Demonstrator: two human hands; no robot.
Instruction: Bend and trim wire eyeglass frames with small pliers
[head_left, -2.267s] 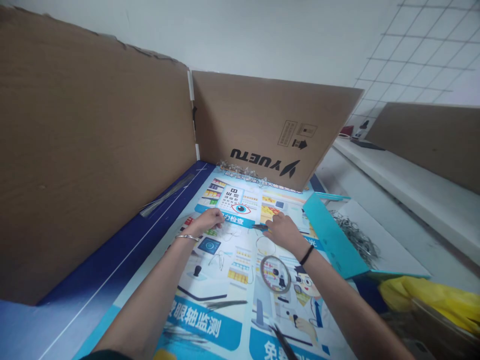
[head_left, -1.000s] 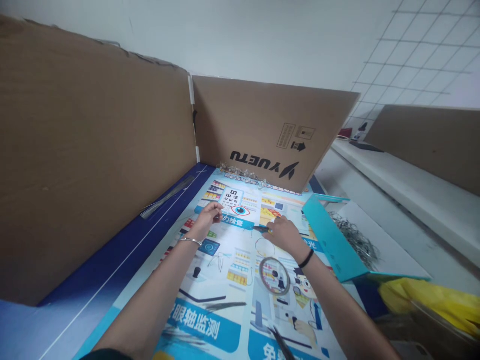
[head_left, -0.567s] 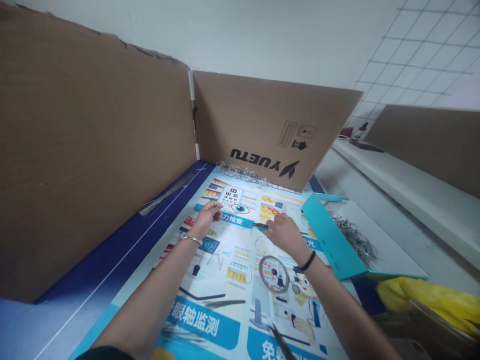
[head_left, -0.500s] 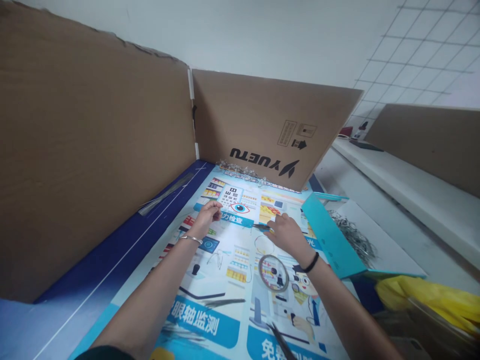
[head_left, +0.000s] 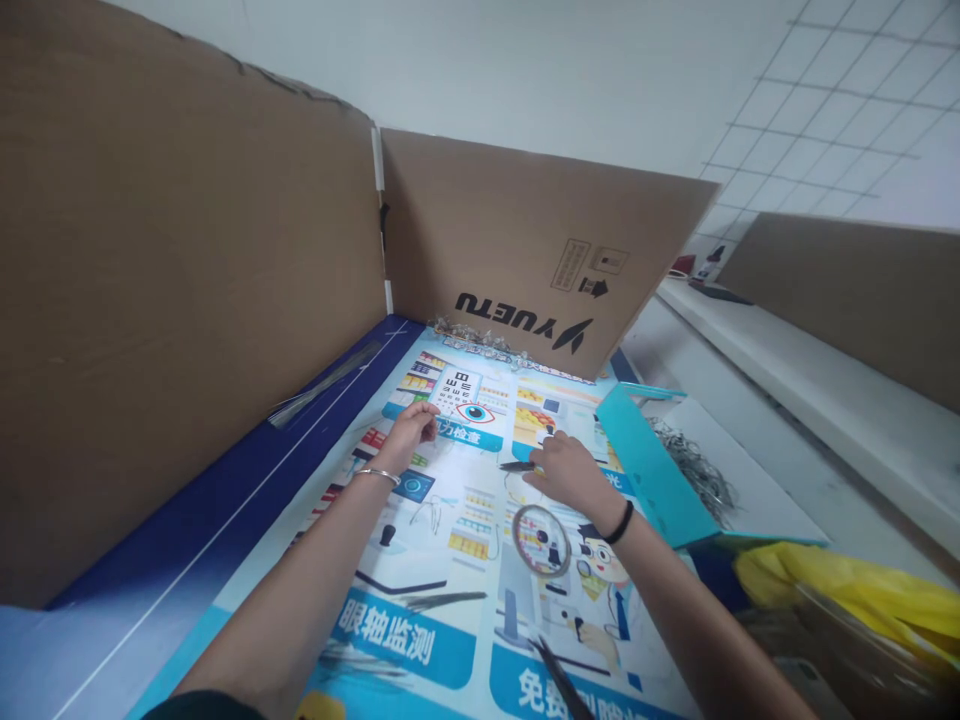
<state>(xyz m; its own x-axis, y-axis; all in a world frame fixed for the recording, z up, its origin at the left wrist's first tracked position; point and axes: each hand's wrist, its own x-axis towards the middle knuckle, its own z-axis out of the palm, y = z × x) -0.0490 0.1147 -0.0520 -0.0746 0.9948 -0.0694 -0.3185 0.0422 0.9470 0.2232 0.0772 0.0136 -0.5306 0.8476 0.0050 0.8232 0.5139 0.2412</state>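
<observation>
My left hand (head_left: 414, 432) is closed in a pinch above the printed sheet (head_left: 435, 480), beside the eye chart picture. What its fingertips hold, if anything, is too small to make out. Across from it, my right hand (head_left: 568, 472) is wrapped around a dark pointed tool (head_left: 516, 466), whose tip sticks out to the left; the rest is hidden by the fingers. Just below my right hand lies a greyish ring (head_left: 516, 540), a coil or a roll. A second dark pointed tool (head_left: 559, 675) rests nearer to me. Thin dark strips (head_left: 446, 600) lie on the sheet.
A turquoise box (head_left: 652, 470) with tangled grey strands (head_left: 694, 470) stands at the right. Cardboard panels (head_left: 517, 230) wall off the left and back. Clear small pieces (head_left: 480, 338) line the back panel's foot. Yellow plastic (head_left: 847, 590) sits at lower right; flat strips (head_left: 326, 385) lie left.
The view has shifted slightly. My left hand keeps its pinch. My right hand and the dark tool have turned a little, the tip now pointing more level to the left.
</observation>
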